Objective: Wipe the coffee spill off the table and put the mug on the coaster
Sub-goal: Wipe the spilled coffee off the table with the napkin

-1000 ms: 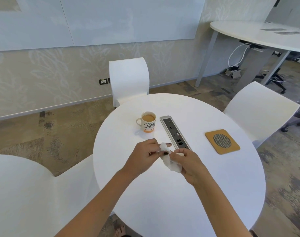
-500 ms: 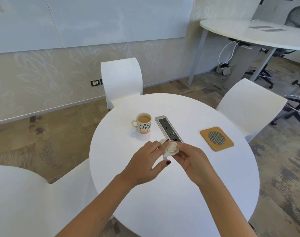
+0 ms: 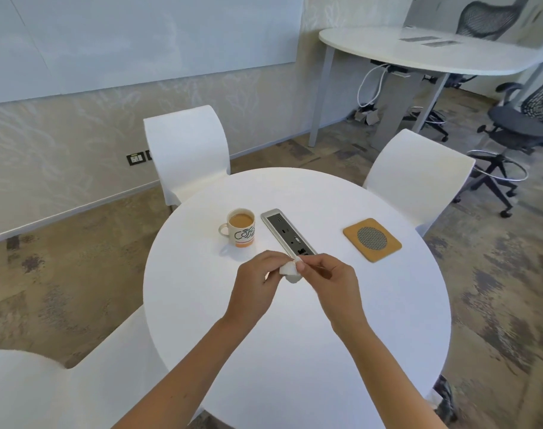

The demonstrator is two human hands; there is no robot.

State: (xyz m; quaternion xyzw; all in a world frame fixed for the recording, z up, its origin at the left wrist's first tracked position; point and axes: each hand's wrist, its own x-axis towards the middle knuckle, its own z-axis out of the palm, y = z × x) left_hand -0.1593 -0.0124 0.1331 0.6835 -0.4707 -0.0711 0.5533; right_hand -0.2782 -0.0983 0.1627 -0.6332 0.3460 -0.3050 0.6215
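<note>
Head view — both hands (image 3: 258,283) (image 3: 332,280) pinch a crumpled tissue (image 3: 290,271); mug (image 3: 241,227) beside.

On the table (image 3: 295,351), the mug (image 3: 241,227) stands at about 11 o'clock from its middle, the socket strip (image 3: 287,232) just beside it at 12, and the coaster (image 3: 372,239) well apart at 2. Both hands (image 3: 258,283) (image 3: 332,281) meet over the tissue (image 3: 290,272) at the strip's near end. Chairs (image 3: 186,150) (image 3: 419,178) stand at 11 and 1.
</note>
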